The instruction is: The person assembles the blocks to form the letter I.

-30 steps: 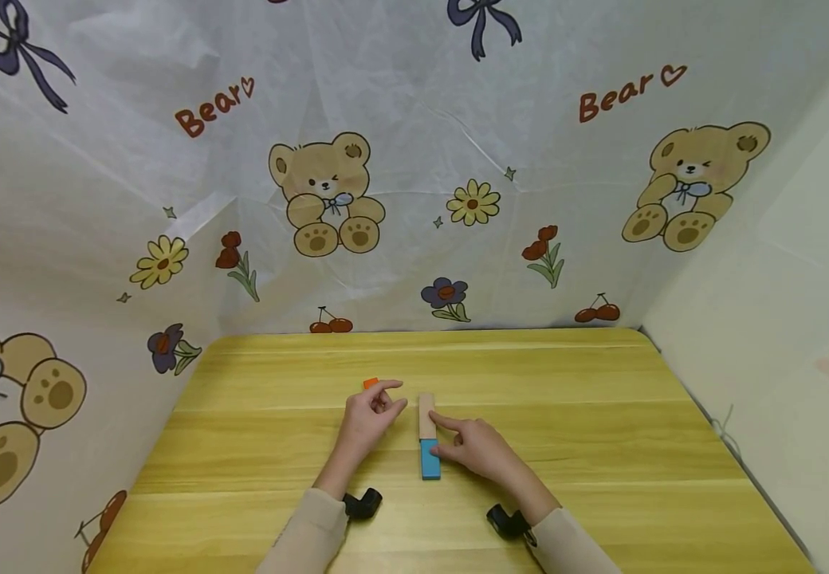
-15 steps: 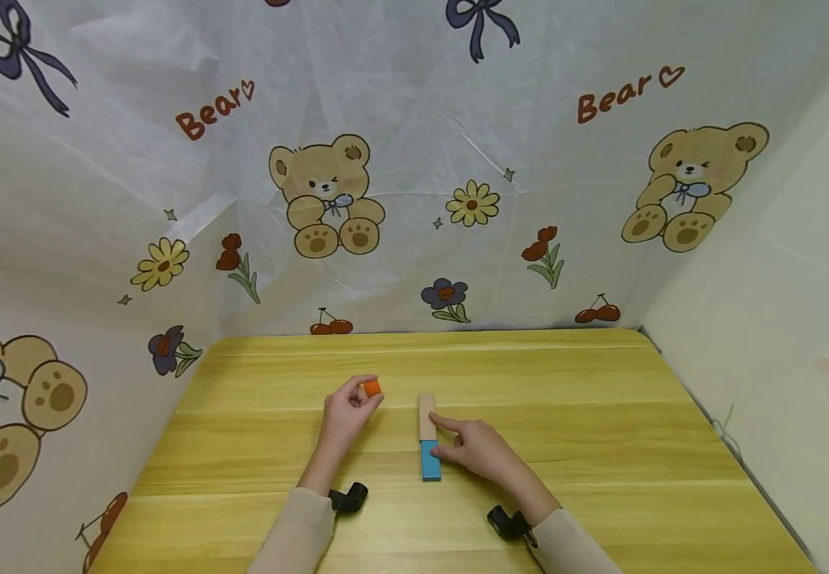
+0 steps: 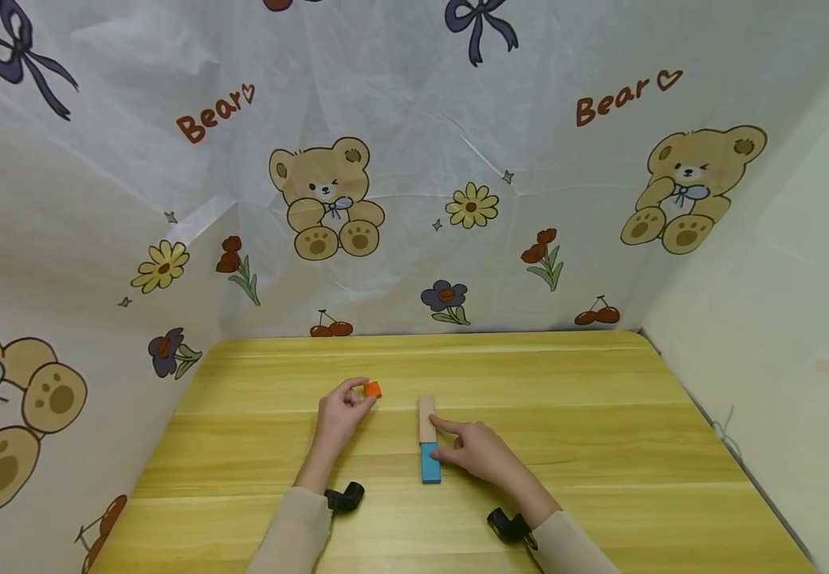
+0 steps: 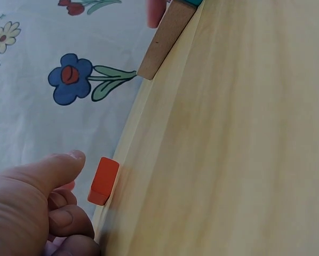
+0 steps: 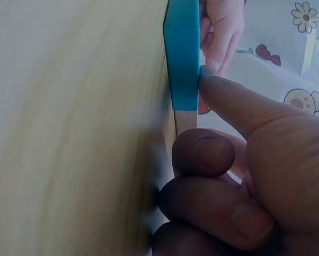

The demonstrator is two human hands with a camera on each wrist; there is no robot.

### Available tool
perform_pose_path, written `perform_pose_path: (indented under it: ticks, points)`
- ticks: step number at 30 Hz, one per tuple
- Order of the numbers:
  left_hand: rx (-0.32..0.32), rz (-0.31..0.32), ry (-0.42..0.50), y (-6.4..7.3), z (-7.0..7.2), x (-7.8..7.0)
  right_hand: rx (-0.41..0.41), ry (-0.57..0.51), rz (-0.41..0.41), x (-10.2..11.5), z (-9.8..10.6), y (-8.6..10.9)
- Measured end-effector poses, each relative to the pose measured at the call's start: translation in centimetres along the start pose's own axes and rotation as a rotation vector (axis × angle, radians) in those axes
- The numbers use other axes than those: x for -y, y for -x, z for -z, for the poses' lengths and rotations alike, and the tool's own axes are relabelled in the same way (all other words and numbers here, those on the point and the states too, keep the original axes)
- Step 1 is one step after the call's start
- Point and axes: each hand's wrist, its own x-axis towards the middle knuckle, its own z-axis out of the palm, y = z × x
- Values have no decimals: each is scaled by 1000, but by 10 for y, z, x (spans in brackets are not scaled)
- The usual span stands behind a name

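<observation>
The left hand [image 3: 341,410] is beside a small orange block [image 3: 372,389], thumb and index finger spread at its near and far sides. In the left wrist view, the orange block [image 4: 103,181] rests on the table with a gap between it and the thumb. The right hand [image 3: 482,450] reaches in from the right; its index fingertip touches a plain wooden block [image 3: 426,418] and its thumb touches a blue block [image 3: 430,464]. These two lie end to end in a line. In the right wrist view the thumb meets the side of the blue block [image 5: 182,58].
The blocks lie on a wood-grain table [image 3: 565,399]. Behind it hangs a white sheet [image 3: 400,239] printed with bears and flowers. Black wrist cameras, one at the left wrist [image 3: 345,497] and one at the right [image 3: 508,526], stick out above the table.
The left hand has moved left, away from the line of two blocks, so the orange block now shows between its fingertips. The right hand has stayed on the wooden and blue blocks.
</observation>
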Motion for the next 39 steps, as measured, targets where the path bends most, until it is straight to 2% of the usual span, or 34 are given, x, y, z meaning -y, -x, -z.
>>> perform_pose_path:
  ticks: [29, 39]
  points:
    - [66, 160, -25, -8, 5, -7, -2, -7, 3, 2, 0, 3]
    - [67, 187, -10, -9, 4, -7, 0, -7, 5, 1, 0, 2]
